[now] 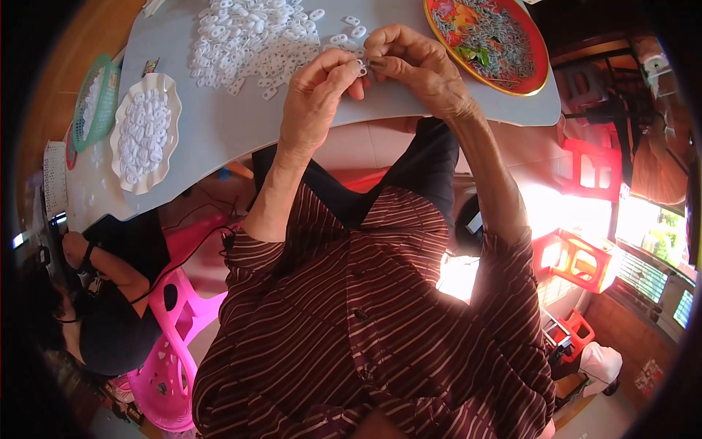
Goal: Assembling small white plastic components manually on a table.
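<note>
My left hand and my right hand meet over the near edge of the table, fingertips almost touching. Pinched in my left fingers is a small white plastic piece with a round hole. The thumb and forefinger of my right hand close together right beside it; whatever they hold is too small to make out. Beyond my left hand spreads a heap of small white plastic pieces. Near my right hand stands a red and orange tray of small grey metal parts, with something green among them.
On the grey table, a scalloped white dish of white pieces stands at the left, beside a green basket. A person in black sits near a pink chair at lower left. Red stools stand at right.
</note>
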The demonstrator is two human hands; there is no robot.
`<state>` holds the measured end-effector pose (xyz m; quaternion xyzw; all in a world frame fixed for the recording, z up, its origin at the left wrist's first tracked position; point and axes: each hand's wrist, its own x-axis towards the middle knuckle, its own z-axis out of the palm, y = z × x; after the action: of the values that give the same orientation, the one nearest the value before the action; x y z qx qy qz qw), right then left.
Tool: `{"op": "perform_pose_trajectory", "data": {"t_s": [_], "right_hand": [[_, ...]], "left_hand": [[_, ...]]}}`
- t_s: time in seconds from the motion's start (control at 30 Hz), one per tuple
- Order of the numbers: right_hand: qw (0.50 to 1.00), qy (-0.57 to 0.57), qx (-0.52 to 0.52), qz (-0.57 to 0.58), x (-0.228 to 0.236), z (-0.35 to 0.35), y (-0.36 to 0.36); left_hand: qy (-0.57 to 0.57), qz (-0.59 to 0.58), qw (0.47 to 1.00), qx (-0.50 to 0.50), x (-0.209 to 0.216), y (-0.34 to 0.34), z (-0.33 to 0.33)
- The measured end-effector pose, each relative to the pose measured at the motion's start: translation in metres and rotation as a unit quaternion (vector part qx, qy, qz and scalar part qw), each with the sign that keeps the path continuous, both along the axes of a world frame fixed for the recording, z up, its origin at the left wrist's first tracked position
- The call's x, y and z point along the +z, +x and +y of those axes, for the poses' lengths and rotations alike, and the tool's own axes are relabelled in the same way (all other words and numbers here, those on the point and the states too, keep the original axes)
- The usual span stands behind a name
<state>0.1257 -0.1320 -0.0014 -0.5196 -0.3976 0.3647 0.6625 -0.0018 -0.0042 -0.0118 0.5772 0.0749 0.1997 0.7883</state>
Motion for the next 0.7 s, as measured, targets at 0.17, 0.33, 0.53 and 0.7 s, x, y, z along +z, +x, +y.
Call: {"op": "perform_pose_trajectory", "data": {"t_s": [0.17, 0.33, 0.53, 0.7], "right_hand": [[1.0, 0.001, -0.015, 0.001, -0.0005, 0.0002, -0.003], [1.0, 0.003, -0.029, 0.008, -0.0015, -0.0001, -0.0042], [0.999, 0.002, -0.033, 0.004, -0.0012, 0.0005, -0.0052], [0.999, 0.008, -0.032, 0.005, -0.0046, 0.0004, -0.0057]], "left_hand": [[0.01, 0.002, 1.0, 0.005, 0.0008, -0.0003, -0.0013], [0.035, 0.009, 0.999, 0.011, -0.0009, -0.0005, -0.0017], [0.038, 0.008, 0.999, 0.013, -0.0027, -0.0009, -0.0023], [0.091, 0.017, 0.995, 0.025, -0.0023, -0.0011, -0.0037]]}}
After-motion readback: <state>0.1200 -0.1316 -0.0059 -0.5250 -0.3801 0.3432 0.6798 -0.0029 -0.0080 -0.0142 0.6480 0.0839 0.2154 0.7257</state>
